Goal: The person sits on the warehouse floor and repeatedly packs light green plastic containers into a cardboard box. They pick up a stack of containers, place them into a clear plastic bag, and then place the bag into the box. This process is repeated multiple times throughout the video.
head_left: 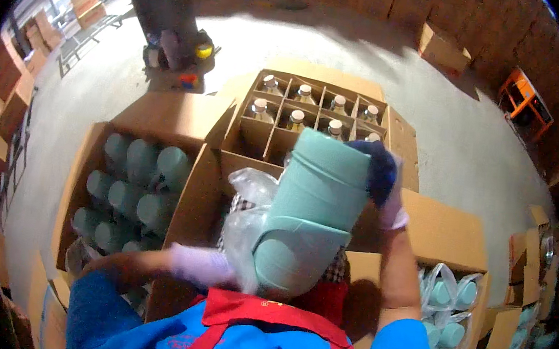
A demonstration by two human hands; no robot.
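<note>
Teal container [322,192]: one, was tilted at the chest, near side of the far carton [402,143].
Right hand [381,175]: gripped its far right end.
Left hand [208,266]: at clear plastic [243,228]; fingers hidden, grip couldn't be told.
Bottles [303,94]: eight stood in the far carton, one mostly hidden.
Left carton [157,110]: held at least nine teal cylinders [124,197]; nearest were arm-covered.
Right carton [447,230]: at least four showed, plastic-veiled.
</note>
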